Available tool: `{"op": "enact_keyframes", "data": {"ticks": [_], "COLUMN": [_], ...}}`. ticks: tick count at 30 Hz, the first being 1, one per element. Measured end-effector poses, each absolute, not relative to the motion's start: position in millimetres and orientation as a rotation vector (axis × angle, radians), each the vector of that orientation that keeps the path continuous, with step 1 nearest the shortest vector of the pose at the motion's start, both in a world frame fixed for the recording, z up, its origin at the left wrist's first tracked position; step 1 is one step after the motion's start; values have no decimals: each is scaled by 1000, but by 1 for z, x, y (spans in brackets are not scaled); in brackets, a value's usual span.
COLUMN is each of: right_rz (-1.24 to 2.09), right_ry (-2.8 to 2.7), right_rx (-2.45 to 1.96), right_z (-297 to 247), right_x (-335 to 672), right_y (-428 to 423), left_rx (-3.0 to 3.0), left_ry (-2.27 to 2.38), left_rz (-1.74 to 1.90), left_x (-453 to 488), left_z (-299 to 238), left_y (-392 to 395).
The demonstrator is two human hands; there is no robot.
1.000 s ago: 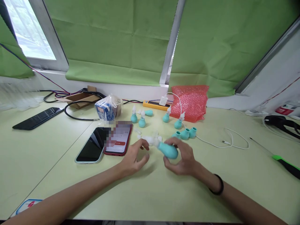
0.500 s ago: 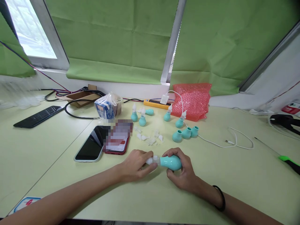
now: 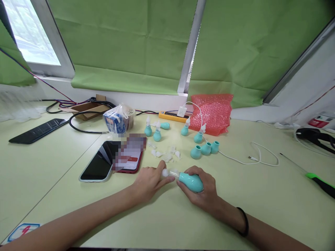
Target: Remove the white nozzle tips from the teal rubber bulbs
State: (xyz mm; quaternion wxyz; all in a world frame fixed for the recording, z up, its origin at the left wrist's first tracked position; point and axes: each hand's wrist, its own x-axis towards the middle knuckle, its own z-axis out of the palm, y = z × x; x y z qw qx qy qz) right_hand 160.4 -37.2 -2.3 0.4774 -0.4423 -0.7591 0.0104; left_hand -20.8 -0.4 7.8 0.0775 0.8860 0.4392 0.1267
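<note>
I have the right hand point(image 3: 204, 188) wrapped around a smooth teal pear-shaped bulb point(image 3: 192, 182), nearer me than the small translucent white plastic pieces point(image 3: 159, 154); my left hand point(image 3: 149, 183) pinches the white tip point(image 3: 165, 173) beyond its clear tube point(image 3: 174, 174).

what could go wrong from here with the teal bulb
The right hand is wrapped around the teal bulb, so a hard squeeze might shift the clear nozzle pinched by the left hand. Small translucent pieces lie loose just beyond the hands and could get scattered. The red-cased phone lies close to the left hand and might be bumped.
</note>
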Motion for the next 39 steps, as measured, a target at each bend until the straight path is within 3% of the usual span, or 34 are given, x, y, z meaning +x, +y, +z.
{"op": "enact_keyframes", "data": {"ticks": [10,17,20,24,33,39], "right_rz": [172,198,197,192,57,-67], "right_ry": [-1923,-1927,-1963,-1981,-2006,-2095], "right_rx": [-906,-903,-885,-867,-883,-852], "right_z": [-1,-4,-6,-6,-9,-10], "right_x": [161,163,164,164,162,166], "right_y": [-30,-28,-28,-30,-34,-33], "left_rx": [2591,2695,2679,2677,2721,2699], "left_ry": [1446,849,684,627,486,541], "left_rz": [468,839,822,823,1218,1106], "left_x": [-19,-24,-25,-24,-18,-20], "left_z": [4,7,10,10,2,7], "left_y": [5,2,0,-1,2,4]}}
